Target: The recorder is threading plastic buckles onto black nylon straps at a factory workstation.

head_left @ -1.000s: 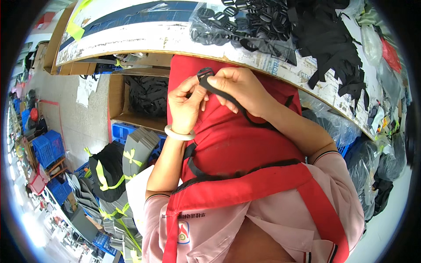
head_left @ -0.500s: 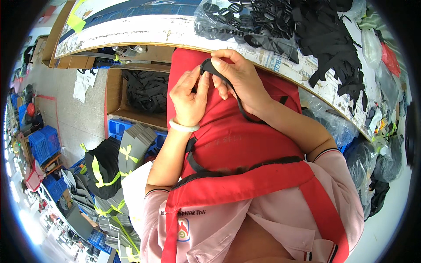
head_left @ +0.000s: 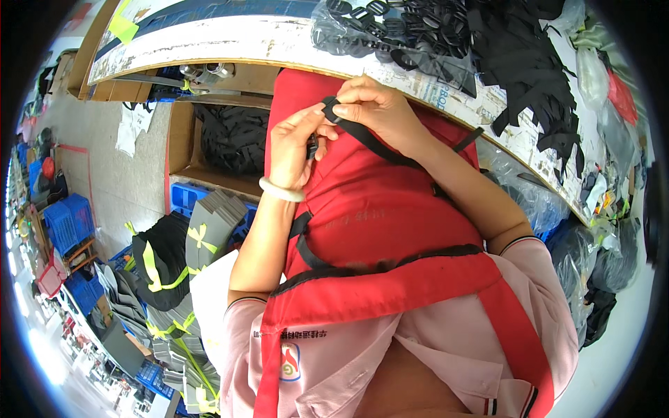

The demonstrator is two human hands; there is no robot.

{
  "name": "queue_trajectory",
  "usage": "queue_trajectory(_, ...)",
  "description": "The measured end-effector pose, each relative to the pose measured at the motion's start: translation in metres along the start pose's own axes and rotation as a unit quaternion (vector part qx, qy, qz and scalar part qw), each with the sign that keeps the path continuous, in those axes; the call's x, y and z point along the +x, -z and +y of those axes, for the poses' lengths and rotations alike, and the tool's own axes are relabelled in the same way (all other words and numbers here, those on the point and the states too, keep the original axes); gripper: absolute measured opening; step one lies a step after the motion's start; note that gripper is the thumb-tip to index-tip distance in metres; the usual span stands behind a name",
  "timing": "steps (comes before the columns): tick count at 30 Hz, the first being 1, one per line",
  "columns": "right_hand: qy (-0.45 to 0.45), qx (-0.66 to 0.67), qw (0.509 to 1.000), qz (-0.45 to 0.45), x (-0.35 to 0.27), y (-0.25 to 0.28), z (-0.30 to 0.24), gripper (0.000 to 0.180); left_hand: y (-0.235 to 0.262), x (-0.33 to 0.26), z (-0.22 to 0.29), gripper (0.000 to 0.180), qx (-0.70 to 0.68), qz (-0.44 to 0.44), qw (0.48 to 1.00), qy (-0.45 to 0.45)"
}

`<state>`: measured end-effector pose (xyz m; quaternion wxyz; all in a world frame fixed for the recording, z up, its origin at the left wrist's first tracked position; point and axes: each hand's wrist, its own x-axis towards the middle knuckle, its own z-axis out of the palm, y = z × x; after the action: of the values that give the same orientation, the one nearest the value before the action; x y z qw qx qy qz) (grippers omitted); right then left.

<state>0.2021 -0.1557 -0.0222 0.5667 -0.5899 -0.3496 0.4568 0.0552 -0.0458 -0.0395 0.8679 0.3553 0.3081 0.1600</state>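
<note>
Over the red apron [head_left: 376, 202] on my lap, both hands meet at a small black plastic buckle [head_left: 330, 109]. My left hand [head_left: 296, 143], with a pale bangle at the wrist, pinches the buckle's left side. A second black plastic piece [head_left: 311, 146] shows under its curled fingers. Thumb and fingers of my right hand [head_left: 380, 111] close on the buckle's other side, where a black webbing strap [head_left: 376, 145] joins it. That strap runs under my right wrist, and a loose end sticks out beyond the forearm. How the webbing threads through the buckle is too small to tell.
Ahead is a worn white table [head_left: 265, 47] with a clear bag of black buckles [head_left: 418, 31] and a heap of black straps [head_left: 519, 76]. At left stands a cardboard box [head_left: 182, 139] of black pieces. Tied grey stacks [head_left: 216, 223] and blue crates [head_left: 70, 216] lie beyond.
My left hand has shifted slightly left and down, and the buckle now shows between my fingertips. The strap that looped below my right hand now stretches rightward under the wrist.
</note>
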Motion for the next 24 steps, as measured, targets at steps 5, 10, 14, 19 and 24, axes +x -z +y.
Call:
queue_trajectory(5,0.154,-0.086,0.980,0.097,-0.014,-0.015,-0.036,0.010,-0.007,-0.003,-0.003,0.020,0.031,0.022,0.998,-0.043)
queue_trajectory(10,-0.068,-0.029,0.996,0.056,-0.014,-0.003,-0.028,0.018,-0.010,-0.004,-0.001,0.019,0.128,0.042,0.984,-0.117)
queue_trajectory(14,-0.102,-0.042,0.992,0.055,-0.014,-0.005,-0.027,0.023,-0.017,-0.011,-0.005,0.018,0.177,0.051,0.969,-0.163)
queue_trajectory(19,-0.068,0.053,0.994,0.064,0.000,-0.007,-0.010,0.022,-0.009,-0.006,0.000,0.018,0.194,0.015,0.957,-0.215)
queue_trajectory(24,-0.171,0.127,0.974,-0.082,-0.002,0.012,-0.006,0.019,-0.008,-0.015,0.013,0.016,0.230,-0.041,0.960,-0.153)
